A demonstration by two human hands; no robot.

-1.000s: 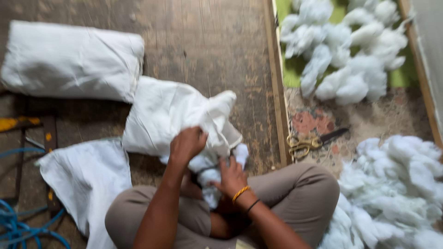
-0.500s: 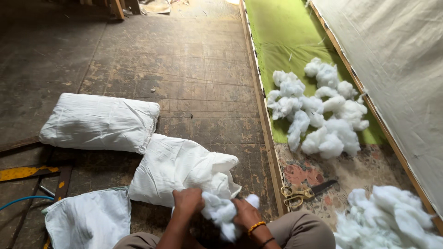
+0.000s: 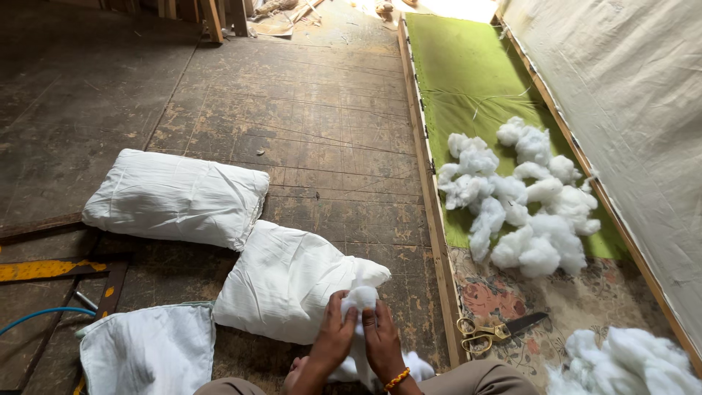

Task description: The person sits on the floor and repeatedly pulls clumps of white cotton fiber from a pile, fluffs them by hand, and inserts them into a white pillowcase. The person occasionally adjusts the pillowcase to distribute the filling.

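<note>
- Since the earlier picture the view has tipped up, so more floor shows, and both hands have moved up to the open corner of the pillow.
- The clump of white stuffing (image 3: 360,298) sits at the mouth of the half-filled pillow case (image 3: 289,281), low in the middle of the view.
- The left hand (image 3: 334,338) has its grip closed on the left side of the clump.
- The right hand (image 3: 382,341) has its grip closed on the right side, and the fingers of the two hands are just beside each other.
- An orange bangle (image 3: 397,379) is on the right wrist.
- More stuffing lies under the hands, by the person's lap.
- A flat white case (image 3: 146,351) lies on the floor to the left, near the half-filled one.
- A full white pillow (image 3: 175,197) lies farther up and to the left.
- The wooden floor (image 3: 292,124) is dark and worn.
- Scissors with yellow handles (image 3: 491,330) lie to the right, past a wooden strip.
- A pile of white stuffing (image 3: 523,197) sits on the green cloth (image 3: 468,80).
- Another heap of stuffing (image 3: 629,362) is in the bottom right corner.
</note>
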